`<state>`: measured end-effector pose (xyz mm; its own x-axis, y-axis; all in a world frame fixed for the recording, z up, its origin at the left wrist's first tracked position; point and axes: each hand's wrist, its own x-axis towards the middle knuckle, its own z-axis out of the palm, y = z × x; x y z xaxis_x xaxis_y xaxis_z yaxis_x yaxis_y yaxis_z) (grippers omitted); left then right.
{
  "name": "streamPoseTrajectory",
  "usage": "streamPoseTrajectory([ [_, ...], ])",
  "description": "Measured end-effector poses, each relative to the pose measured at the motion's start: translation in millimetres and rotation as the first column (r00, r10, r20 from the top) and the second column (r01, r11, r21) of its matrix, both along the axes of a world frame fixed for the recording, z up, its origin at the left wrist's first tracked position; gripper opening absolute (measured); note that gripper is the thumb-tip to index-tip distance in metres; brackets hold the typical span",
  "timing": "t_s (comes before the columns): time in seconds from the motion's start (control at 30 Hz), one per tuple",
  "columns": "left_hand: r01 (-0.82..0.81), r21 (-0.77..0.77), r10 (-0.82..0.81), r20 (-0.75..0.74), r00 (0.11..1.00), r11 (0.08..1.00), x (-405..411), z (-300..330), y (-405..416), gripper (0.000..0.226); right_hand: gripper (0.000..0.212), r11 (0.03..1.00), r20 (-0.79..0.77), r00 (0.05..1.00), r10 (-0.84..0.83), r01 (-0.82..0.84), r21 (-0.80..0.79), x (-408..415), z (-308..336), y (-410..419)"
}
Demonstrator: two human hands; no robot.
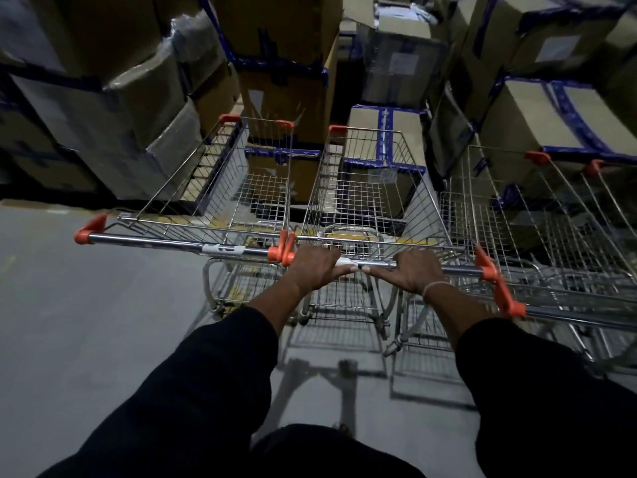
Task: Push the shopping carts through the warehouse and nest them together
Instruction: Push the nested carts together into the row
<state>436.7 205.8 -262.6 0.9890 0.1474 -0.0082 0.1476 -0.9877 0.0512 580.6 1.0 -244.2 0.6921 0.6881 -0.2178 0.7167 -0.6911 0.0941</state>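
Note:
A wire shopping cart (372,188) with orange corner caps stands straight ahead of me. My left hand (315,267) and my right hand (415,272) both grip its chrome handle bar (462,269), thumbs almost meeting at the middle. A second cart (220,188) stands right beside it on the left, its handle bar (155,241) level with mine and its orange end cap touching my cart's cap. Further carts (551,229) are lined up on the right, close against my cart's side.
Stacks of cardboard boxes (282,91) with blue tape rise directly ahead of the carts and to both sides. Grey concrete floor (86,322) spreads out on the left and below me. My dark sleeves fill the lower part of the view.

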Motion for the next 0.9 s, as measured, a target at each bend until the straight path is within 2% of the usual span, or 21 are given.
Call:
streamPoseTrajectory([
  [0.1,0.013,0.002,-0.013,-0.009,1.000,1.000,0,3,1,0.067,0.123,0.995,0.014,0.995,-0.102,0.102,-0.004,-8,1,2],
  [0.23,0.024,0.029,-0.023,-0.024,0.999,0.999,-1,1,1,0.069,0.136,0.972,-0.075,0.969,-0.235,0.235,-0.008,-18,-2,5],
  [0.37,0.002,0.068,0.002,-0.048,0.999,0.998,2,0,-1,0.074,0.123,0.967,-0.119,0.961,-0.249,0.254,0.030,-24,-5,6],
  [0.53,-0.079,0.106,0.090,-0.098,0.991,0.991,3,1,-11,0.078,0.126,0.966,-0.194,0.953,-0.232,0.249,0.072,-29,-2,3],
  [0.7,-0.047,0.056,0.048,-0.022,0.999,0.997,5,5,-38,0.054,0.096,0.962,-0.273,0.950,-0.153,0.207,0.180,-33,13,-9],
  [0.83,0.009,0.034,-0.010,0.030,1.000,0.999,23,10,-77,0.049,0.080,0.918,-0.369,0.921,-0.123,0.247,0.311,-19,26,-31],
  [0.9,0.032,0.034,-0.034,0.046,0.998,0.999,37,11,-100,0.052,0.078,0.905,-0.352,0.929,-0.112,0.241,0.349,-7,31,-51],
])
